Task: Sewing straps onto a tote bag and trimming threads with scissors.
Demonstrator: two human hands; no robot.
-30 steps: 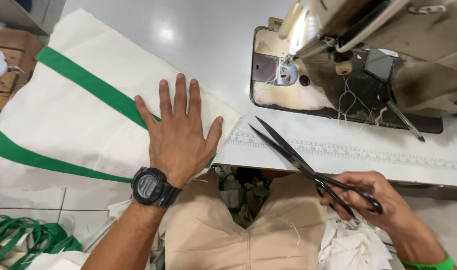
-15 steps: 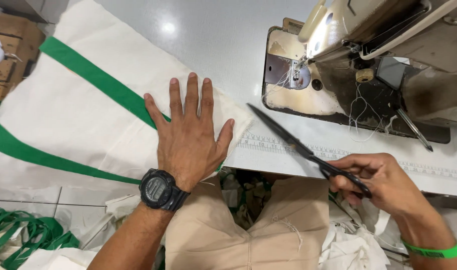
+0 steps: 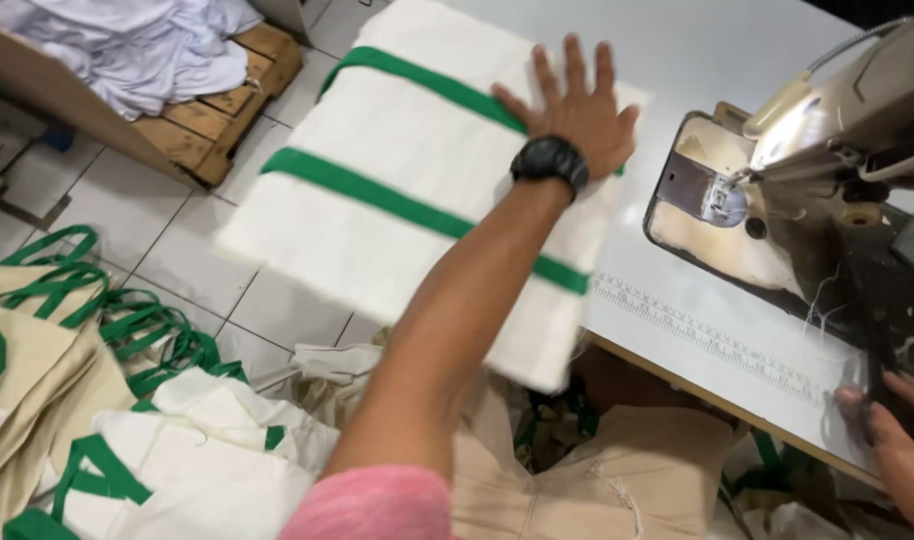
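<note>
While the right hand sits cut off at the frame's lower right edge, grip not discernible — scissors not made out, left hand spread flat, fingers wide, pressing the cream bag with green straps, bag overhanging the white table edge, sewing machine just beside, more bags heaped on the floor.
</note>
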